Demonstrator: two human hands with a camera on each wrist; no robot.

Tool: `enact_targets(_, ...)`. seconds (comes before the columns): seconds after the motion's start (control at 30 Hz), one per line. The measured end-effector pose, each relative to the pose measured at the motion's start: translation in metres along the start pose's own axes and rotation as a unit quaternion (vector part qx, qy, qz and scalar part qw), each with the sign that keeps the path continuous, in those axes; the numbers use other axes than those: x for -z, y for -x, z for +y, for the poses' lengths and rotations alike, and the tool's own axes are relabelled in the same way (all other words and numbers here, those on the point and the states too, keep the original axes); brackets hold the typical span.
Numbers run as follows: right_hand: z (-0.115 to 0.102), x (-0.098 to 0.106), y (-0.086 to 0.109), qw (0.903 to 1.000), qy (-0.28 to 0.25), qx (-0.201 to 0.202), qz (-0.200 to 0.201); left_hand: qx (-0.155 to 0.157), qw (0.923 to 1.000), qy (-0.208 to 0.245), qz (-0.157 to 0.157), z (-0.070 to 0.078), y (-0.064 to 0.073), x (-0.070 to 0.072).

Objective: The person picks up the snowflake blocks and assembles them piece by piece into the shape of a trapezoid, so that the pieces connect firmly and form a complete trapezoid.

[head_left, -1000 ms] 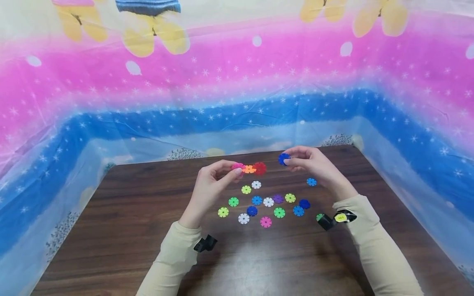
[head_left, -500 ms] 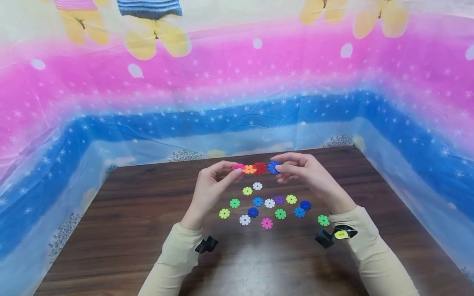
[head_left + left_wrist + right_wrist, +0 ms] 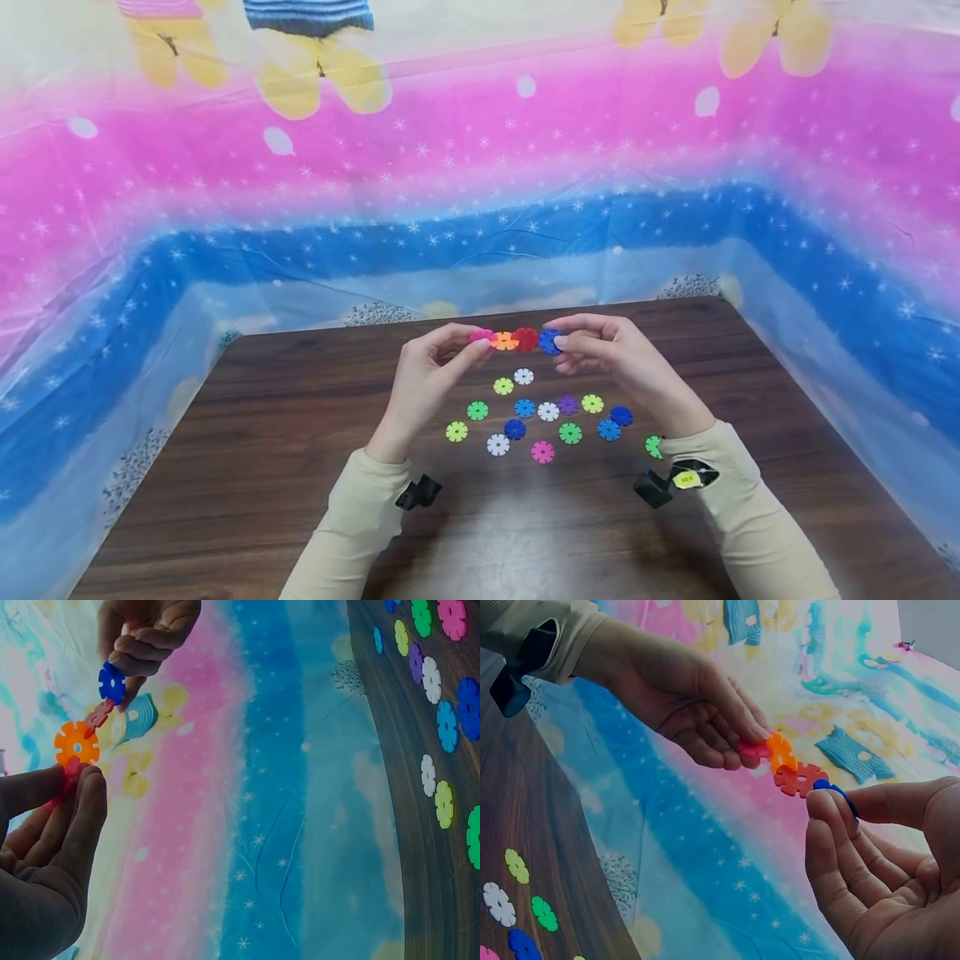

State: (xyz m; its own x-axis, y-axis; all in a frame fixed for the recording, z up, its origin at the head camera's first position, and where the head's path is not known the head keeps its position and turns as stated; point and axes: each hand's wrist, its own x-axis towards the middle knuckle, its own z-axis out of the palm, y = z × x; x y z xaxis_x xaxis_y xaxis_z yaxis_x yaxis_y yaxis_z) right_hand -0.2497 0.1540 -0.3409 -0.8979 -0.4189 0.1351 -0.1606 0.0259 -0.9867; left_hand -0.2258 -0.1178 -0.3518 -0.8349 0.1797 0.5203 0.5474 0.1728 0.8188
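My left hand (image 3: 427, 379) pinches a pink notched plastic disc (image 3: 754, 748) between thumb and fingers, above the far part of the table. Slotted onto that disc is an orange disc (image 3: 77, 742), and a red disc (image 3: 801, 780) follows it, making a short chain. A dark blue disc (image 3: 112, 682) is pinched at the fingertips of my right hand (image 3: 626, 358). Its edge is right at the red disc's free side in both wrist views; whether their slots engage, I cannot tell. The fingers cover part of the pink and blue discs.
Several loose discs lie on the brown wooden table (image 3: 300, 467) below the hands, among them a white disc (image 3: 523, 377), a pink one (image 3: 542, 452) and a green one (image 3: 570, 433). A printed cloth (image 3: 450, 208) hangs behind the table and along its sides.
My right hand has moved left and slightly down, bringing the blue disc from well apart to the red disc's edge. The left hand and its chain have hardly moved.
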Motion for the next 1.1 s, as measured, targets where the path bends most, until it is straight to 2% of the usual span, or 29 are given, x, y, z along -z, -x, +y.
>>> enact_targets(0.17,0.0,0.0,0.001,0.9999,-0.01,-0.006,-0.011,0.0,0.9999,0.003,-0.011,-0.002,0.0,-0.001)
enact_targets(0.33,0.0,-0.002,0.002,0.9987,-0.043,-0.02,-0.02,0.006,0.9999,-0.004,-0.016,-0.001,0.0,-0.003)
enact_targets(0.53,-0.004,-0.008,0.003,0.9971,-0.071,-0.027,-0.003,-0.017,0.9998,-0.008,-0.004,0.002,0.003,-0.007)
enact_targets(0.73,-0.008,-0.012,0.002,0.9976,-0.065,-0.025,0.001,-0.023,0.9997,-0.009,0.005,0.007,0.004,-0.007)
enact_targets(0.93,-0.007,-0.011,0.002,0.9979,-0.06,-0.02,0.015,-0.024,0.9997,-0.007,-0.004,0.007,0.005,-0.01)
enact_targets(1.1,-0.007,-0.014,0.003,0.9979,-0.063,-0.009,0.011,-0.023,0.9996,0.014,0.004,0.006,0.004,-0.007)
